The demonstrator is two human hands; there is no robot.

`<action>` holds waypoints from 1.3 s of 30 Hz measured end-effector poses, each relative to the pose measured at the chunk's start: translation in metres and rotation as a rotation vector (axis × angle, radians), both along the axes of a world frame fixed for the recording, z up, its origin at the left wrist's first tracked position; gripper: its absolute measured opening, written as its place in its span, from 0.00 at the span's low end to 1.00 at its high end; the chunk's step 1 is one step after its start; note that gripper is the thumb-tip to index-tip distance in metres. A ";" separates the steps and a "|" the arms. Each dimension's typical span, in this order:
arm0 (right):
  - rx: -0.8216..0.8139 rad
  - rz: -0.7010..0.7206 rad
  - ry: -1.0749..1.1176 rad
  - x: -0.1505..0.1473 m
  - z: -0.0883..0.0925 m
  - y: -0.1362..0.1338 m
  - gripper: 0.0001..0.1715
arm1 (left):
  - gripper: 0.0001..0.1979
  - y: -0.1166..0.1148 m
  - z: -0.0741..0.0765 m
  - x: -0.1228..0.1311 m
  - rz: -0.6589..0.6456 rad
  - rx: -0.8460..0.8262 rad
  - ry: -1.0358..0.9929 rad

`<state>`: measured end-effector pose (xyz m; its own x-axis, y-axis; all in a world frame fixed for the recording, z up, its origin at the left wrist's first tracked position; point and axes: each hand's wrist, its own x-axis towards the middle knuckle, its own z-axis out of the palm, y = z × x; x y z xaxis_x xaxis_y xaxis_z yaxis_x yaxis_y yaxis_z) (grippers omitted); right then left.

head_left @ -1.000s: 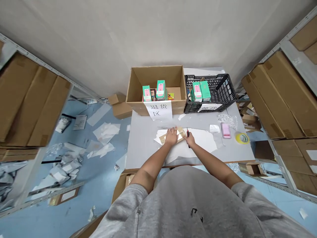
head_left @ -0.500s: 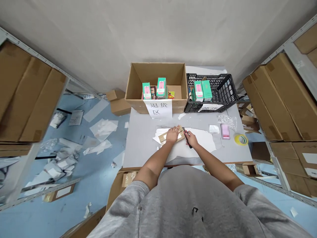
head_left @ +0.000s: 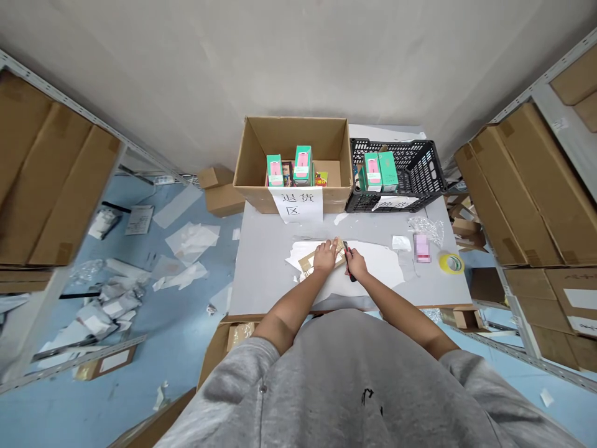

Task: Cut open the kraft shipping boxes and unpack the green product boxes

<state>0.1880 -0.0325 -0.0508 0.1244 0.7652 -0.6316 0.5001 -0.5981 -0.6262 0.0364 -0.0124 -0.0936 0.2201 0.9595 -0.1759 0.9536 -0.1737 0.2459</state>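
Observation:
A small flat cardboard parcel lies on white paper sheets in the middle of the grey table. My left hand rests flat on top of the parcel, fingers stretched out and pressing it down. My right hand is closed round a red-and-black utility knife, whose tip is at the parcel's right end.
An open cardboard box with green product boxes and a paper label stands at the table's back. A black plastic crate sits to its right. A pink item and yellow tape roll lie right. Shelves with cartons flank both sides; litter covers the floor.
My right hand with the knife has drawn in closer to the parcel's right end. The left hand has stayed on the parcel. The view has shifted slightly.

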 end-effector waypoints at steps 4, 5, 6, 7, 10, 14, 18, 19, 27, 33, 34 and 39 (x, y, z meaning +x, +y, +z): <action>0.009 -0.051 0.029 -0.004 -0.002 -0.003 0.11 | 0.31 -0.004 0.003 0.003 0.031 -0.028 -0.004; 0.006 -0.058 0.039 -0.004 -0.002 -0.004 0.11 | 0.31 -0.004 0.004 0.004 0.034 -0.031 -0.008; 0.000 -0.066 0.049 -0.005 -0.002 -0.005 0.12 | 0.32 -0.005 0.005 0.006 0.037 -0.033 -0.011; -0.007 -0.076 0.058 -0.007 -0.002 -0.005 0.11 | 0.32 -0.005 0.006 0.006 0.040 -0.034 -0.013; -0.010 -0.104 0.054 -0.012 -0.001 -0.002 0.11 | 0.32 -0.002 0.009 0.008 0.061 -0.046 -0.013; 0.040 -0.075 -0.009 -0.018 0.000 -0.004 0.09 | 0.31 0.002 0.014 0.006 0.072 -0.075 -0.005; 0.028 -0.066 0.014 -0.016 -0.001 -0.007 0.10 | 0.31 0.000 0.016 0.006 0.059 -0.067 -0.001; 0.028 -0.080 0.017 -0.016 -0.002 -0.006 0.10 | 0.31 -0.001 0.016 0.006 0.059 -0.066 0.001; 0.059 0.006 -0.031 -0.014 -0.004 -0.006 0.10 | 0.29 0.004 0.020 0.003 0.092 -0.074 -0.019; 0.045 -0.099 -0.010 -0.021 -0.005 0.001 0.10 | 0.29 0.004 0.023 0.005 0.073 -0.092 -0.003; 0.057 -0.083 -0.018 -0.023 -0.005 -0.001 0.10 | 0.29 0.004 0.023 0.004 0.081 -0.096 0.003; 0.048 0.027 0.037 -0.029 -0.001 -0.011 0.11 | 0.27 0.003 0.024 -0.001 0.015 -0.076 -0.004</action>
<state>0.1595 -0.0434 -0.0519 0.0805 0.7973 -0.5981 0.4913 -0.5539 -0.6722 0.0355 -0.0089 -0.0700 0.2070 0.9464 -0.2479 0.9550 -0.1404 0.2613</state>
